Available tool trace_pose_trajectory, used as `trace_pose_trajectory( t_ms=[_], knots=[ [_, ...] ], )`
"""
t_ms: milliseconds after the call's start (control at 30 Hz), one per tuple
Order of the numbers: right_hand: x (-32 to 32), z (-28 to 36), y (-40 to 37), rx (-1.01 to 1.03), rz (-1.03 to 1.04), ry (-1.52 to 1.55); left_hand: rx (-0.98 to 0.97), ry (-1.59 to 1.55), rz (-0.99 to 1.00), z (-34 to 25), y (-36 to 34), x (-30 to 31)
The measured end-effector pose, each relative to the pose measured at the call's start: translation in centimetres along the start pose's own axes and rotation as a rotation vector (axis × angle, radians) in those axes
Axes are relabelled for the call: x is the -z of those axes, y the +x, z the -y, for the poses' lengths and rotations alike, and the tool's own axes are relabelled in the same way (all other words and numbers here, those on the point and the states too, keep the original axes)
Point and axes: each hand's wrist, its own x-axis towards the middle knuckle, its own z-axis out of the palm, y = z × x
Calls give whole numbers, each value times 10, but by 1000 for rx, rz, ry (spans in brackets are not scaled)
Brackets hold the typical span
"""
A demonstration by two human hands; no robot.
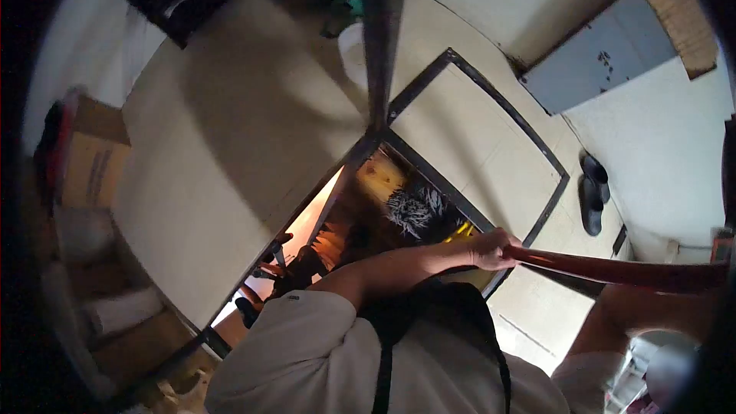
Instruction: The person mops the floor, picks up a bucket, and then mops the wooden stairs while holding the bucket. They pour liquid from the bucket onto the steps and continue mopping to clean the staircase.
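Observation:
My left hand (492, 250) is closed around the near end of a long, dark red-brown strip (613, 267). The strip stretches from that fist toward the right edge of the view, looking taut and slightly curved. My right forearm (652, 313) runs along below the strip's far part. The right hand itself is lost in the dark right edge, so its grip is hidden. Beneath my left arm, inside a dark metal frame (429, 172), lie a grey-black shaggy item (410, 213) and a yellow item (462, 231).
A dark upright post (381, 38) rises from the frame. Black slippers (592, 195) lie by the right wall, near a grey panel (602, 54). A cardboard box (96, 157) stands at left. A pale bucket (353, 54) is behind the post.

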Motion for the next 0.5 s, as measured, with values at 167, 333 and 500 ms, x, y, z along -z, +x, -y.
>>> trace_pose_trajectory(
  t_ms=[167,333,500],
  knots=[
    [-47,-14,-95,27,-298,132,145,205,257,22,-11,17],
    [-13,-6,-173,141,-798,110,229,445,-478,-35,-62,148],
    [-42,-52,-170,-41,-550,258,-260,281,-887,-95,-42,340]
  ],
)
